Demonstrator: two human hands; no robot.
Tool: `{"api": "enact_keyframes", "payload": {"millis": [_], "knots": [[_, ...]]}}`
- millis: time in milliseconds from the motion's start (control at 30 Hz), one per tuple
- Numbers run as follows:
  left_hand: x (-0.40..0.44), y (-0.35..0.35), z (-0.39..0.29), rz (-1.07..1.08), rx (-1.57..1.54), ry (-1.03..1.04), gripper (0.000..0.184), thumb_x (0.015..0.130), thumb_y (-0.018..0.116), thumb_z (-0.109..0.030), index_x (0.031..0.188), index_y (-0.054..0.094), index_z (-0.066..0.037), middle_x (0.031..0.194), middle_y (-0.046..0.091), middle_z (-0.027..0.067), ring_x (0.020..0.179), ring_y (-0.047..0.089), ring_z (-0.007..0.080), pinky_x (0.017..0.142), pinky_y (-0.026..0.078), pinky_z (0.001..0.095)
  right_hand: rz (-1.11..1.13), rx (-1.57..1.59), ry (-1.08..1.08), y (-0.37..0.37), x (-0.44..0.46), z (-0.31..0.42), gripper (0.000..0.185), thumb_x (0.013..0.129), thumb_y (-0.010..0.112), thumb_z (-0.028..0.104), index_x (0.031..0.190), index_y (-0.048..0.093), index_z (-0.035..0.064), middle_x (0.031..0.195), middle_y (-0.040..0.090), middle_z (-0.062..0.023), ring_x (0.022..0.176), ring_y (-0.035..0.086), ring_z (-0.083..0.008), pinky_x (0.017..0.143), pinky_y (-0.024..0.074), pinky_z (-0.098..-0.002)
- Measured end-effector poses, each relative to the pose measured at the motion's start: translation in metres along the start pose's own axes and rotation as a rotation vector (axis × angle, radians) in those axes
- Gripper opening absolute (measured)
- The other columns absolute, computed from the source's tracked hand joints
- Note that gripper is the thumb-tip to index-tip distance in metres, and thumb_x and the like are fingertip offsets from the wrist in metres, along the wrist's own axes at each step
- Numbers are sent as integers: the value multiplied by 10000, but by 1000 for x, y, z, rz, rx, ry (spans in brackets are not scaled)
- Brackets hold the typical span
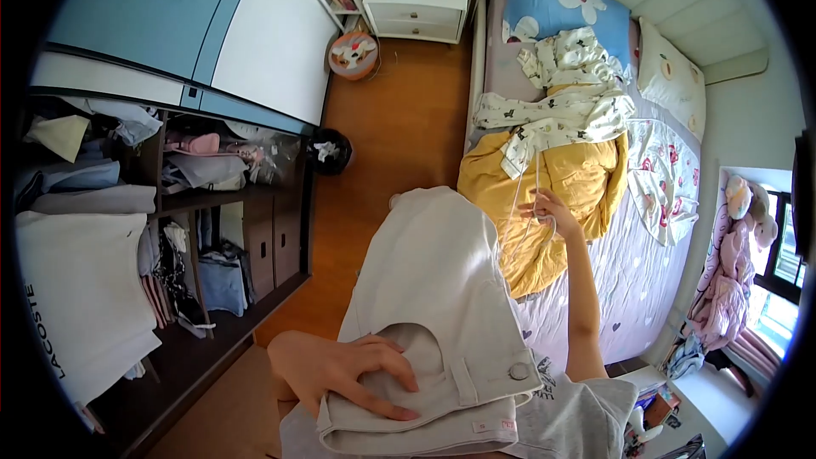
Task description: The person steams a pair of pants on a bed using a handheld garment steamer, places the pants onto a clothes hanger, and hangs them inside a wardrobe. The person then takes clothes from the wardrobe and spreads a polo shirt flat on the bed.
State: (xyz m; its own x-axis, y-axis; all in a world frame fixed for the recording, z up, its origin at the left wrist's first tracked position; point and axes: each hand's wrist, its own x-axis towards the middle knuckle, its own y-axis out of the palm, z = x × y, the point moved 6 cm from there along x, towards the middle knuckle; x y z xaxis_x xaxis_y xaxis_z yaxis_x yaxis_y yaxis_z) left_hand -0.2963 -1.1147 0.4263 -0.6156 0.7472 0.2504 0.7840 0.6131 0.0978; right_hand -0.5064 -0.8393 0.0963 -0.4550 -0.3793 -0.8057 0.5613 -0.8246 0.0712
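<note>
Off-white trousers (433, 246) hang in front of me, folded lengthwise, with the waistband near my body and a button at its right side. My left hand (353, 371) grips them at the waist, its fingers spread over the pocket and its thumb hidden. Out to the right, above the bed, my right hand (551, 211) has its fingers curled round a thin white clothes hanger (512, 212). The hanger's outline is faint against the mustard-yellow bedding (586, 174) behind it.
On the left stands an open wardrobe (234, 195) with folded and hanging clothes. The bed (629, 289) with blankets and pillows fills the right. A black bin (331, 153), an orange basket (353, 55) and a white nightstand (416, 13) stand farther off.
</note>
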Motion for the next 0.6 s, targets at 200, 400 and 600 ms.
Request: {"api": "enact_keyframes", "payload": {"millis": [200,400,600], "knots": [[-18,-7,-2,33,0,118,459,721,531,-243,1115,500,-12,1132,417,233,1017,434,346,877,337,394,436,555,-646,58,-80,109,693,663,374,-117,1299,135,19,1168,417,-230,812,535,-195,573,401,-178],[-27,-9,-16,-87,151,97,359,714,557,-131,1049,541,-3,1078,496,208,954,522,305,801,432,342,411,381,-914,99,-148,173,819,621,370,-146,1323,17,82,1152,421,-237,650,458,-154,619,366,-220],[-37,-9,-7,-182,172,128,307,719,561,-151,990,576,-8,1021,546,173,876,572,276,735,465,315,629,216,-1109,132,-195,206,812,602,331,-150,1316,-1,50,889,484,-158,516,461,-133,547,392,-260]]}}
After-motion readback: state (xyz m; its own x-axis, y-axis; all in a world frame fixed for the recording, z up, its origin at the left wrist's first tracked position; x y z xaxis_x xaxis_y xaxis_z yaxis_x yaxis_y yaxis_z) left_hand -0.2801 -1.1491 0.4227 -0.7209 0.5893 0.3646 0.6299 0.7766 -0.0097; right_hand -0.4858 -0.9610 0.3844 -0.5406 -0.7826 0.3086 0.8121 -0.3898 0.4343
